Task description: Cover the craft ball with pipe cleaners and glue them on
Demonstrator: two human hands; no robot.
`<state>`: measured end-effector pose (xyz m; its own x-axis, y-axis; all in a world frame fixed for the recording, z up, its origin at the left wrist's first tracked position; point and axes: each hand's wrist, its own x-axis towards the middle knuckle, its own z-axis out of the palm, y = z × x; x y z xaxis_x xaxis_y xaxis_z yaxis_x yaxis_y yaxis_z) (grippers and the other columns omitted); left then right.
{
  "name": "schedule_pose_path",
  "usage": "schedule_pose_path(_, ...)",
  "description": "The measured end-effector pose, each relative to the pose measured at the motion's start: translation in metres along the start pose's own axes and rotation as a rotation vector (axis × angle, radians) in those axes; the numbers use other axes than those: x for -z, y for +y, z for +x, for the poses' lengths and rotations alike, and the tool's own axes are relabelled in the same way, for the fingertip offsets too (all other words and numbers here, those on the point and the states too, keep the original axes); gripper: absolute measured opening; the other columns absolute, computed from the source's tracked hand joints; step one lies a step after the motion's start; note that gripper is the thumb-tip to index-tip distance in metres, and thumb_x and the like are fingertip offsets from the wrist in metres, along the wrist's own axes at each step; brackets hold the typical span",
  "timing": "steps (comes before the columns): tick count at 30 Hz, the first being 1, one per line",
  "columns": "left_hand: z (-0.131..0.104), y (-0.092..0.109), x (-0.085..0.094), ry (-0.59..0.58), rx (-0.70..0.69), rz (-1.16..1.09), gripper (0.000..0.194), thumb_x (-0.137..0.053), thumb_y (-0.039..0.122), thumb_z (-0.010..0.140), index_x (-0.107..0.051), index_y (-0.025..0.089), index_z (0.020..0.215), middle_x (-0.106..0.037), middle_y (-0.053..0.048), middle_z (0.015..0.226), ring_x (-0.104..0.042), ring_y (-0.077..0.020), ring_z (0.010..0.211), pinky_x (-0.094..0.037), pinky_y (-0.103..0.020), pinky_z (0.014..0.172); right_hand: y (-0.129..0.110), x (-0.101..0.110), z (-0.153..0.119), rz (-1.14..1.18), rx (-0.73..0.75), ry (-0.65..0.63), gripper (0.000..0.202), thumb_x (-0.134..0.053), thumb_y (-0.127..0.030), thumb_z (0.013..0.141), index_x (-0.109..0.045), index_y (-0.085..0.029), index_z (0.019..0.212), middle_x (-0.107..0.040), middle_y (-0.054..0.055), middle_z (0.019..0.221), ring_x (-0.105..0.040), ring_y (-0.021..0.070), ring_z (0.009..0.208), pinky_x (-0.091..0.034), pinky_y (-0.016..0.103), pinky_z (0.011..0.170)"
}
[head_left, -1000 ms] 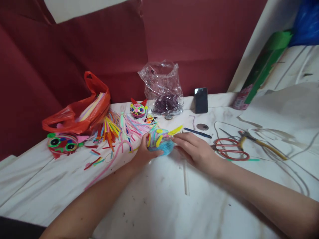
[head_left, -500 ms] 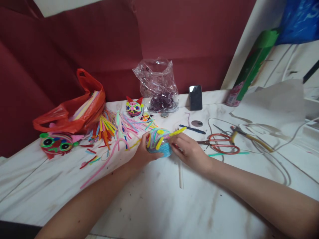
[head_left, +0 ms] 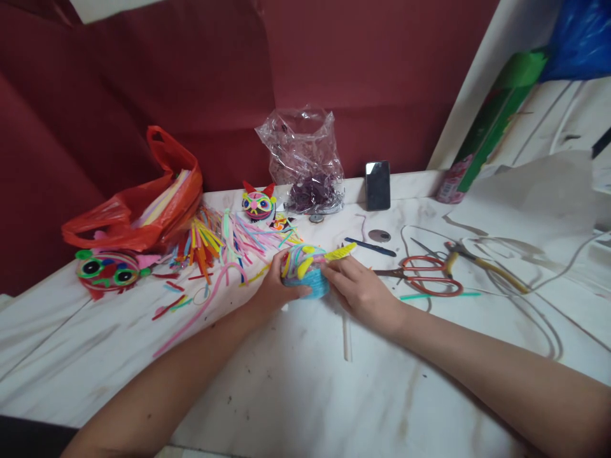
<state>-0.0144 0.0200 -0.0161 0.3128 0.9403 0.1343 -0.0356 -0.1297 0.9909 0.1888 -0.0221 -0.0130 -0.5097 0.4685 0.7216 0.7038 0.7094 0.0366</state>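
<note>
A small ball-shaped craft head (head_left: 311, 281), wound with pipe cleaners, is held just above the table or on it; I cannot tell which. Its lower part is blue, its top striped with yellow pieces. My left hand (head_left: 274, 284) wraps round its left side, thumb along the bottom. On the right side, the closed fingers of my right hand (head_left: 358, 286) press against it. A yellow fuzzy strip (head_left: 342, 252) sticks out past those fingers to the upper right. The right fingertips are partly hidden.
Red-handled scissors (head_left: 432, 277), pliers (head_left: 491, 264) and a dark blue pen-like tool (head_left: 370, 247) lie right. Cut pipe cleaners (head_left: 238, 238), two finished heads (head_left: 109, 273) and a red bag (head_left: 119, 219) are left. A clear bag (head_left: 310, 165) and phone (head_left: 377, 186) stand behind.
The right fingers have shifted slightly and now lie closer over the ball's right side. The left hand still grips it. The whole view has moved a little.
</note>
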Motion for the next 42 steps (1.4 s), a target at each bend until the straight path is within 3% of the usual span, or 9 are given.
schedule_pose_path(6, 0.003, 0.003, 0.0, -0.021, 0.107, -0.097, 0.083, -0.085, 0.025, 0.049, -0.046, 0.02, 0.122, -0.06, -0.009, 0.116, -0.059, -0.0246, 0.102, -0.049, -0.033, 0.081, 0.0, -0.003, 0.0, 0.074, -0.066, -0.044, 0.031, -0.04, -0.02, 0.094, -0.057, -0.014, 0.119, -0.062, 0.015, 0.096, -0.057, 0.0261, 0.09, -0.053, 0.04, 0.073)
schedule_pose_path(11, 0.002, -0.002, -0.005, 0.137, 0.109, -0.109, 0.073, -0.081, 0.027, 0.056, -0.048, 0.022, 0.121, -0.063, -0.006, 0.108, -0.061, -0.0202, 0.091, -0.05, -0.03, 0.074, -0.009, -0.004, 0.003, 0.12, -0.065, -0.049, 0.033, -0.038, -0.02, 0.094, -0.055, -0.015, 0.121, -0.062, 0.014, 0.098, -0.056, 0.0243, 0.088, -0.052, 0.039, 0.074)
schedule_pose_path(16, 0.003, -0.003, -0.008, 0.167, 0.113, -0.108, 0.062, -0.078, 0.023, 0.056, -0.048, 0.022, 0.111, -0.063, -0.003, 0.099, -0.061, -0.0176, 0.082, -0.049, -0.028, 0.068, -0.014, -0.005, 0.005, 0.197, -0.102, -0.034, 0.033, -0.037, -0.019, 0.094, -0.057, -0.014, 0.12, -0.06, 0.015, 0.098, -0.056, 0.0233, 0.086, -0.052, 0.037, 0.07)
schedule_pose_path(21, 0.002, -0.003, -0.007, 0.13, 0.088, -0.16, 0.061, -0.078, 0.023, 0.057, -0.047, 0.022, 0.11, -0.064, -0.003, 0.097, -0.062, -0.0187, 0.083, -0.049, -0.031, 0.071, -0.014, -0.007, 0.004, 0.289, -0.133, 0.013, 0.032, -0.041, -0.016, 0.091, -0.059, -0.015, 0.116, -0.057, 0.013, 0.096, -0.056, 0.0221, 0.087, -0.052, 0.036, 0.072)
schedule_pose_path(28, 0.001, -0.006, -0.009, 0.172, 0.037, -0.108, 0.062, -0.079, 0.027, 0.057, -0.047, 0.023, 0.111, -0.062, -0.004, 0.103, -0.061, -0.0207, 0.087, -0.049, -0.033, 0.075, -0.016, -0.009, 0.005, 0.317, -0.145, 0.044, 0.03, -0.041, -0.014, 0.089, -0.061, -0.011, 0.111, -0.056, 0.013, 0.092, -0.054, 0.0214, 0.083, -0.052, 0.035, 0.07)
schedule_pose_path(34, 0.004, -0.012, -0.005, 0.178, 0.048, -0.094, 0.067, -0.077, 0.024, 0.06, -0.043, 0.023, 0.117, -0.061, -0.003, 0.102, -0.06, -0.0169, 0.083, -0.048, -0.029, 0.073, -0.013, -0.006, 0.004, 0.5, -0.269, 0.049, 0.041, -0.04, -0.009, 0.089, -0.053, -0.021, 0.125, -0.06, 0.01, 0.102, -0.057, 0.0206, 0.097, -0.052, 0.038, 0.083)
schedule_pose_path(38, 0.003, -0.01, -0.005, 0.151, 0.033, -0.104, 0.065, -0.077, 0.023, 0.06, -0.043, 0.023, 0.116, -0.061, -0.003, 0.102, -0.061, -0.0165, 0.083, -0.049, -0.029, 0.072, -0.011, -0.007, 0.002, 0.426, -0.203, 0.04, 0.038, -0.039, -0.01, 0.089, -0.055, -0.017, 0.123, -0.058, 0.012, 0.098, -0.057, 0.0211, 0.092, -0.052, 0.037, 0.078)
schedule_pose_path(42, 0.003, -0.008, -0.004, 0.13, 0.022, -0.104, 0.063, -0.077, 0.023, 0.06, -0.045, 0.023, 0.114, -0.062, -0.003, 0.104, -0.061, -0.0181, 0.087, -0.05, -0.031, 0.074, -0.01, -0.011, 0.0, 0.178, -0.105, -0.009, 0.035, -0.038, -0.015, 0.091, -0.057, -0.013, 0.121, -0.058, 0.014, 0.098, -0.054, 0.0238, 0.086, -0.051, 0.039, 0.071)
